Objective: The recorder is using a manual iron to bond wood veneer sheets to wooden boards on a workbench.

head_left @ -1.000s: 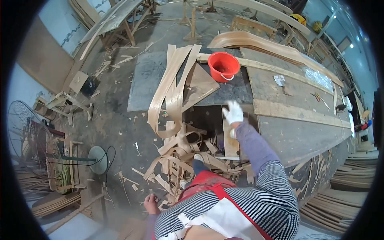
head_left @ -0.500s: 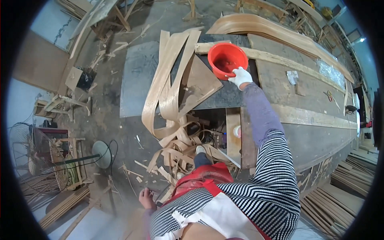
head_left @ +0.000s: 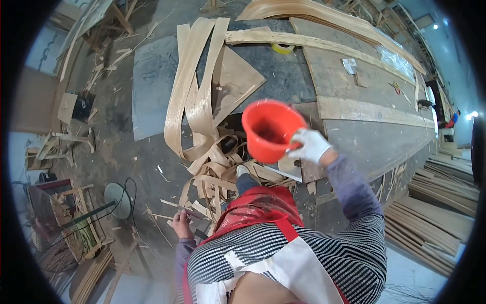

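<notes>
In a white glove, my right hand (head_left: 310, 147) grips the near right rim of a red plastic bucket (head_left: 260, 147). The bucket hangs tilted in the air over the near edge of the worktable, and its inside looks dark and blurred. Low on the left, my bare left hand (head_left: 182, 224) is beside my body with its fingers curled; what they hold, if anything, I cannot make out. Long looped veneer strips (head_left: 174, 106) drape over the table's left part, beside a brown board (head_left: 235, 81) lying at an angle.
A pale wooden batten (head_left: 324, 46) crosses the table, with a yellow tape roll (head_left: 282, 49) next to it. Scissors (head_left: 396, 88) lie at the right. Curled wood offcuts (head_left: 210, 187) heap by my feet. A round-based stand (head_left: 118, 200) and stacked strips (head_left: 425, 223) flank me.
My right hand has lifted the red bucket off the table and drawn it toward me, tilting it. The tape roll now shows. My left hand stays low at my side.
</notes>
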Demonstrator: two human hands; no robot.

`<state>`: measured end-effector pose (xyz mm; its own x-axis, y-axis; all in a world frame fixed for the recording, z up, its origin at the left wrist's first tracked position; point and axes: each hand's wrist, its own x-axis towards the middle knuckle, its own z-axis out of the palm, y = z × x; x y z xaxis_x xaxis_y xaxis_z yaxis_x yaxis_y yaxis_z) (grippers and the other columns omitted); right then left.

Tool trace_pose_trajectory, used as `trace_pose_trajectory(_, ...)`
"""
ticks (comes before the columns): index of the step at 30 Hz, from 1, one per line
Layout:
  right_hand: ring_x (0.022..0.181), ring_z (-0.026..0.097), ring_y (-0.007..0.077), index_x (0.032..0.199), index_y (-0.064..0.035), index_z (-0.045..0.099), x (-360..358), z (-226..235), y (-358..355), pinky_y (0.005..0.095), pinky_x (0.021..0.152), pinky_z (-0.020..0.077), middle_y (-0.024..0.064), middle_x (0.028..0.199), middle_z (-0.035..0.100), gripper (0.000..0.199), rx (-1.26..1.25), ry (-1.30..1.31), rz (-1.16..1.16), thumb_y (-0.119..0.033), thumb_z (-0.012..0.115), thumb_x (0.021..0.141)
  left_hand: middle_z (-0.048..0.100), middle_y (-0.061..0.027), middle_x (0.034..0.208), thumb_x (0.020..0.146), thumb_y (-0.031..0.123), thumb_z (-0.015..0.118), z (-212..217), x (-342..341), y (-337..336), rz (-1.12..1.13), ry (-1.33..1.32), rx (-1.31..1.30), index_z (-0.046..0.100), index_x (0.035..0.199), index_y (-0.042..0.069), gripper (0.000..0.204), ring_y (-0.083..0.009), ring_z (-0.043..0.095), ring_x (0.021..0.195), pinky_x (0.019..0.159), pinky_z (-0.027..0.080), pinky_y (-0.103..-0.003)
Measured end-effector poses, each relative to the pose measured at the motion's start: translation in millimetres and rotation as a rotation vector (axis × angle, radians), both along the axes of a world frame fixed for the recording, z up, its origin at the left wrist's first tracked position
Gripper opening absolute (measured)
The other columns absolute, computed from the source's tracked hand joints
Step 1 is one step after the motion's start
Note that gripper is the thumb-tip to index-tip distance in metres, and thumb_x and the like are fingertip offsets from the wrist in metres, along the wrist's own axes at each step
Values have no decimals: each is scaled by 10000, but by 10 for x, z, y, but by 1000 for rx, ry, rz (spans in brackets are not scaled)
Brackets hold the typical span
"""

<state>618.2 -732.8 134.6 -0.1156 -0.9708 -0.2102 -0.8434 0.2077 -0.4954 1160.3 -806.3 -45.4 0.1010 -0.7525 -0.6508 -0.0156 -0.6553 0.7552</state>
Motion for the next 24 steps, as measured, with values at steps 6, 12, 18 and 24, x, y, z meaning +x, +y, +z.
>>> trace_pose_trajectory(6, 915, 624, 351, 935, -78, 682, 751, -1436, 443, 427, 834, 500, 178, 932, 624, 423, 292, -43, -64, -431, 750, 713, 629, -10, 789, 912, 171, 647, -79, 224, 43, -31, -32, 3, 639, 899, 52, 120, -96, 580, 695, 613, 470, -237)
trace_pose_trajectory(12, 917, 618, 374, 961, -66, 666, 743, -2771, 255, 445, 823, 500, 202, 940, 624, 467, 217, -45, -307, -457, 748, 720, 624, -8, 778, 903, 168, 650, 153, 515, 312, 41, -197, 110, 630, 872, 65, 109, -96, 578, 699, 617, 462, -241)
trace_pose_trajectory(18, 819, 609, 426, 903, -84, 626, -33, -4121, -222, 509, 705, 487, 228, 907, 610, 478, -211, 296, -891, -508, 750, 721, 628, -9, 796, 901, 178, 645, 298, 435, 587, 120, -302, 162, 632, 873, 71, 111, -102, 587, 722, 637, 468, -246)
trace_pose_trajectory(24, 949, 659, 338, 1080, -191, 678, -929, -4591, -938, 455, 772, 526, 158, 1110, 676, 431, 306, 139, -1261, -512, 691, 793, 654, -25, 854, 908, 188, 633, 647, 193, 810, 203, -418, 218, 647, 915, 53, 135, -122, 617, 786, 674, 485, -270)
